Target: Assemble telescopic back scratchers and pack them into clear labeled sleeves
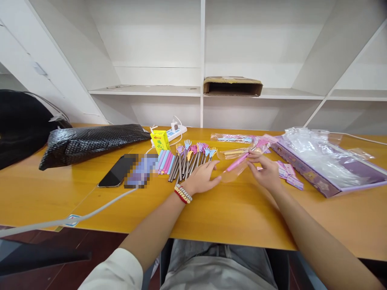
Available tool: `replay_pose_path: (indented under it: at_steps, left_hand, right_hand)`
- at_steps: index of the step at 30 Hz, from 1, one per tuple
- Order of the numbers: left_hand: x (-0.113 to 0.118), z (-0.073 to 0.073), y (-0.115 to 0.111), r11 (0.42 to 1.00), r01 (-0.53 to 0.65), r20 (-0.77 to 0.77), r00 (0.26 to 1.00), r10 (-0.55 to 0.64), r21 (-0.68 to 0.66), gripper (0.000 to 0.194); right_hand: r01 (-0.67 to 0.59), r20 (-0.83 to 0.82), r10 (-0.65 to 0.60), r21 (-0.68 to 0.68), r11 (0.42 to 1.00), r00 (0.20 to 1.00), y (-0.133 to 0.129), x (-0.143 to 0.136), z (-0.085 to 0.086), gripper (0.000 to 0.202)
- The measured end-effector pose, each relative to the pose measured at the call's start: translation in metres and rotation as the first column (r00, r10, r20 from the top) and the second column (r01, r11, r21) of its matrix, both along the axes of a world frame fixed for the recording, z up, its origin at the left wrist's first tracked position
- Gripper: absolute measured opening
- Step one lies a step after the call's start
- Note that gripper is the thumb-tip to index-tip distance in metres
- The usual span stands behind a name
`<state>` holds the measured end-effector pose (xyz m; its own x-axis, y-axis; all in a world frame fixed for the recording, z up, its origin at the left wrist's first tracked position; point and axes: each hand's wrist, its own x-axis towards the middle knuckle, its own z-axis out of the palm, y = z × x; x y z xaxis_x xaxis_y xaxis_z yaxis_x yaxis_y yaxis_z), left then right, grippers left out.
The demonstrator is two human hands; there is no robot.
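The yellow box bore two green Chinese characters, which appeared to read "菊花", one above the other; the small red mark over them was too small to read, as was the print on the blue-edged sticker at the table's front edge and on the pink-and-purple cards
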<state>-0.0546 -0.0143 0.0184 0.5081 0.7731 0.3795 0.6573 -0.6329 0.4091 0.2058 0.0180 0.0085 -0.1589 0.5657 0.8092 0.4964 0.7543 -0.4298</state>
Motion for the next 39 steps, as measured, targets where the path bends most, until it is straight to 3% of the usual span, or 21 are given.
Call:
replay_pose_path:
  at_steps: [4, 8, 13, 18, 22, 24, 26, 28, 30, 33, 36, 39]
  left_hand:
    - [-0.002, 0.003, -0.001, 0.992, 0.110, 0.020, 0.994, -0.109, -0.054, 0.065]
    - [-0.003, 0.007, -0.003, 0.970, 0.184, 0.074, 0.982, -0.174, -0.159, 0.061]
    - [0.008, 0.008, -0.008, 0.917, 0.175, 0.199, 0.974, -0.108, -0.358, 0.063]
    - [0.019, 0.002, -0.009, 0.900, 0.180, 0.334, 0.942, -0.042, -0.396, 0.060]
    - [0.021, -0.002, -0.005, 0.861, 0.212, 0.497, 0.866, 0.054, -0.462, 0.046]
    - [0.019, -0.002, -0.003, 0.872, 0.193, 0.526, 0.846, 0.085, -0.450, 0.042]
    - [0.018, -0.002, -0.001, 0.906, 0.140, 0.522, 0.847, 0.099, -0.400, 0.041]
    - [0.016, -0.002, -0.001, 0.945, 0.086, 0.500, 0.861, 0.089, -0.316, 0.040]
    - [0.015, -0.001, -0.001, 0.978, 0.060, 0.454, 0.890, 0.038, -0.199, 0.039]
    - [0.013, 0.000, -0.004, 0.995, 0.091, 0.294, 0.953, -0.073, -0.047, 0.038]
    - [0.012, 0.000, -0.007, 0.992, 0.124, 0.091, 0.988, -0.123, -0.006, 0.040]
    - [0.010, -0.001, -0.006, 0.996, 0.092, 0.006, 0.996, -0.092, 0.012, 0.045]
  right_hand:
    - [-0.062, 0.111, 0.058, 0.029, 0.998, 0.992, -0.014, -0.014, -0.013, 0.005]
    - [-0.146, 0.181, 0.141, 0.018, 0.989, 0.973, -0.020, -0.027, -0.017, 0.008]
    - [-0.172, 0.197, 0.160, 0.042, 0.984, 0.967, -0.024, -0.035, -0.017, 0.010]
    - [-0.163, 0.190, 0.150, 0.057, 0.985, 0.970, -0.024, -0.036, -0.014, 0.013]
    - [-0.129, 0.050, 0.124, 0.098, 0.987, 0.991, -0.027, -0.034, -0.007, 0.015]
    - [-0.080, -0.073, 0.087, 0.094, 0.992, 0.993, -0.028, -0.031, -0.005, 0.011]
    - [-0.057, -0.148, 0.060, 0.026, 0.998, 0.987, -0.028, -0.026, -0.005, 0.006]
    - [-0.073, -0.171, 0.050, -0.132, 0.989, 0.984, -0.027, -0.022, -0.007, 0.002]
    - [-0.140, -0.215, 0.065, -0.354, 0.925, 0.974, -0.023, -0.019, -0.011, 0.011]
    - [-0.347, -0.402, 0.108, -0.588, 0.731, 0.909, -0.017, -0.018, -0.016, 0.027]
    - [-0.548, -0.641, 0.067, -0.593, 0.590, 0.765, -0.014, -0.021, -0.015, 0.032]
    - [-0.636, -0.757, -0.027, -0.567, 0.523, 0.653, -0.014, -0.024, -0.010, 0.030]
